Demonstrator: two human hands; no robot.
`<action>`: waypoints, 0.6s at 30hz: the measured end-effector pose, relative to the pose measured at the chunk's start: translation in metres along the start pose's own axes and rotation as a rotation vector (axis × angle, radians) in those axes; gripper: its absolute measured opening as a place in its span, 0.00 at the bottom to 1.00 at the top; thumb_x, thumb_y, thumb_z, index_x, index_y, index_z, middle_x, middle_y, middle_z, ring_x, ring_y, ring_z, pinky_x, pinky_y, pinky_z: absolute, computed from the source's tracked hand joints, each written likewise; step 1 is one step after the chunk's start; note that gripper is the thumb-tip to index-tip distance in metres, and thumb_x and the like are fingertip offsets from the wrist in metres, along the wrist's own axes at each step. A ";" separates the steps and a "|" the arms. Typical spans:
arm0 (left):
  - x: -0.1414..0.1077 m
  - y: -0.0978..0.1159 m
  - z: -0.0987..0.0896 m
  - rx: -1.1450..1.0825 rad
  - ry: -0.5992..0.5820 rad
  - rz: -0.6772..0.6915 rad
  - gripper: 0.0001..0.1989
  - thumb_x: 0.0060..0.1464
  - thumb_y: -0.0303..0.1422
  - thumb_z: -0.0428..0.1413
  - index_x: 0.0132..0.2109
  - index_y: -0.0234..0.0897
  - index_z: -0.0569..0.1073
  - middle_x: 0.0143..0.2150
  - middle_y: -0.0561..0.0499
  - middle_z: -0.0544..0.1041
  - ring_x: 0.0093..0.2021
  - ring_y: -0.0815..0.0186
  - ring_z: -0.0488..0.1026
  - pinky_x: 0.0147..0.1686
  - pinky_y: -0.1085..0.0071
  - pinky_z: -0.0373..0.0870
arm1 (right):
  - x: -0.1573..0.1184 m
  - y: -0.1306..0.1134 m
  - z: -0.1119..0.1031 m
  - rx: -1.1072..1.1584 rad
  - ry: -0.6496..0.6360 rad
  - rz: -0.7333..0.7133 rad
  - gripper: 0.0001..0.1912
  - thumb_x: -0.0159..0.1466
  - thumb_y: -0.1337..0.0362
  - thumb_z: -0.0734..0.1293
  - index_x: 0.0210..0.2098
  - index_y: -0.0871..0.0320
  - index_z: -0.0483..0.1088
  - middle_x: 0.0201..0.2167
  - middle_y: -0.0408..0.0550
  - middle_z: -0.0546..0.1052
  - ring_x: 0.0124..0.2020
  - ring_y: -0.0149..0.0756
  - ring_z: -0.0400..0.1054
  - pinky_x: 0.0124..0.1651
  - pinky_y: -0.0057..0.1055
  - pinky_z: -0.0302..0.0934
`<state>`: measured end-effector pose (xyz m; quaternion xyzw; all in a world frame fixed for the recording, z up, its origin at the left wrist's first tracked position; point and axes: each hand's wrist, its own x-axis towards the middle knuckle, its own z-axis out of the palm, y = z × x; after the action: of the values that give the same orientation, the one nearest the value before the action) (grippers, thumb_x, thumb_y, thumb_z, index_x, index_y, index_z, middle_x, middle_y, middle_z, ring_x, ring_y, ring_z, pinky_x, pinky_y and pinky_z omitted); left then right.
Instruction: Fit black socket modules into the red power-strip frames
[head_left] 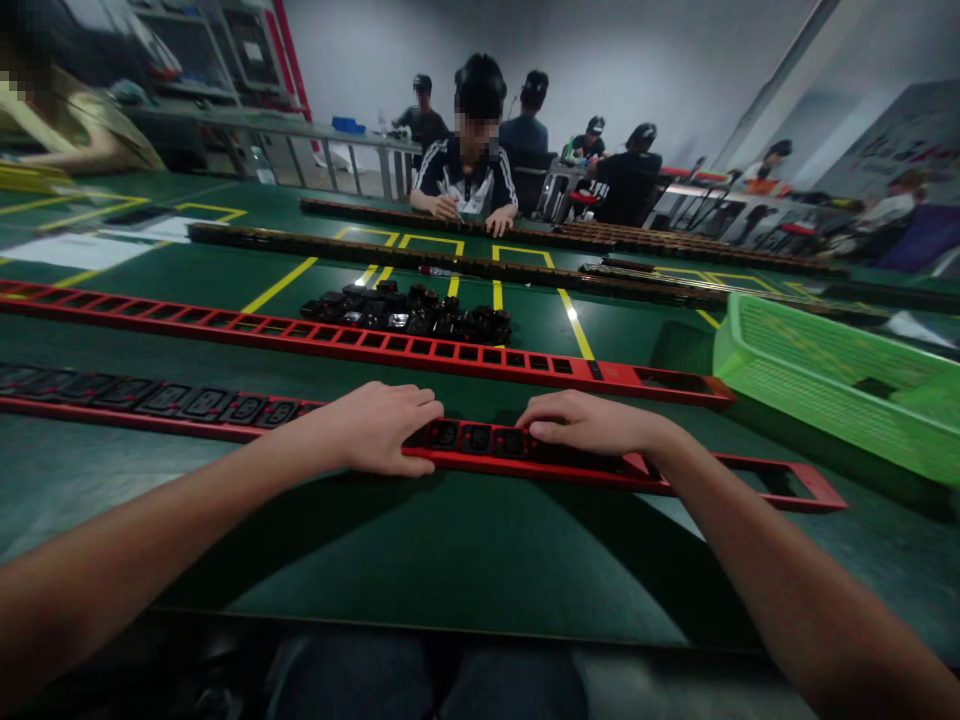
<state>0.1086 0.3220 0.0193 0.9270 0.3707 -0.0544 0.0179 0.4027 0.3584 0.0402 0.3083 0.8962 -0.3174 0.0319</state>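
A long red strip [480, 462] lies across the table in front of me, with black power sockets [480, 438] set in a row along it. My left hand [382, 430] grips this strip, thumb on the near edge and fingers over the far side, hiding part of the row. To its right, my right hand [589, 422] bends over the strip. Its thumb and fingertips come together at the right side of a black socket [512, 441]; the other fingers are partly hidden. A few sockets show between my hands, and several more fill the strip left of my left hand.
A second red strip [420, 346] with open slots lies just beyond. Behind it is a pile of loose black sockets [409, 312]. A green basket [832, 390] stands at the right. Long dark strips [450, 262] cross the table farther off, where a person [472, 150] sits.
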 end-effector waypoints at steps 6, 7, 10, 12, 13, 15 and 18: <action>-0.004 0.009 0.010 0.071 0.053 -0.046 0.23 0.59 0.52 0.53 0.48 0.36 0.70 0.43 0.45 0.74 0.42 0.56 0.73 0.36 0.64 0.67 | -0.010 0.027 -0.008 0.191 -0.077 0.006 0.22 0.71 0.53 0.57 0.48 0.62 0.75 0.42 0.51 0.76 0.44 0.38 0.70 0.50 0.35 0.61; -0.003 0.009 0.011 0.069 0.055 -0.047 0.24 0.59 0.53 0.53 0.49 0.36 0.70 0.44 0.45 0.74 0.42 0.55 0.73 0.36 0.64 0.67 | -0.013 0.030 -0.012 0.196 -0.109 0.015 0.22 0.71 0.53 0.59 0.48 0.63 0.75 0.42 0.51 0.76 0.44 0.39 0.70 0.50 0.35 0.62; -0.001 0.008 0.012 0.055 0.056 -0.039 0.24 0.60 0.53 0.53 0.50 0.36 0.70 0.44 0.45 0.74 0.43 0.55 0.74 0.37 0.63 0.67 | -0.022 0.040 -0.023 0.199 -0.231 0.053 0.21 0.66 0.53 0.65 0.50 0.63 0.75 0.44 0.51 0.76 0.45 0.40 0.71 0.50 0.36 0.62; -0.001 0.007 0.013 0.046 0.060 -0.029 0.24 0.60 0.53 0.52 0.50 0.36 0.70 0.45 0.45 0.74 0.43 0.54 0.74 0.37 0.62 0.67 | -0.028 0.045 -0.029 0.211 -0.276 0.059 0.22 0.64 0.53 0.68 0.52 0.61 0.75 0.45 0.50 0.76 0.45 0.40 0.71 0.50 0.35 0.62; -0.001 0.006 0.014 0.043 0.063 -0.025 0.25 0.60 0.53 0.52 0.50 0.36 0.70 0.45 0.45 0.74 0.43 0.54 0.74 0.38 0.62 0.68 | -0.030 0.047 -0.030 0.214 -0.281 0.055 0.22 0.63 0.53 0.68 0.52 0.60 0.75 0.45 0.50 0.76 0.45 0.40 0.71 0.49 0.35 0.62; -0.002 0.005 0.015 0.034 0.065 -0.021 0.25 0.60 0.53 0.52 0.50 0.36 0.70 0.45 0.44 0.74 0.43 0.54 0.74 0.38 0.62 0.68 | -0.031 0.048 -0.031 0.209 -0.279 0.038 0.23 0.63 0.53 0.69 0.52 0.60 0.74 0.45 0.49 0.76 0.44 0.39 0.70 0.48 0.34 0.62; -0.002 0.004 0.016 0.016 0.064 -0.020 0.25 0.60 0.53 0.52 0.50 0.36 0.71 0.44 0.44 0.74 0.43 0.54 0.74 0.38 0.62 0.68 | -0.031 0.049 -0.029 0.202 -0.283 0.030 0.24 0.62 0.52 0.69 0.53 0.60 0.74 0.44 0.49 0.75 0.43 0.38 0.69 0.46 0.34 0.62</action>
<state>0.1084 0.3167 0.0037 0.9246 0.3800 -0.0278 -0.0020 0.4597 0.3890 0.0441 0.2753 0.8416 -0.4458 0.1312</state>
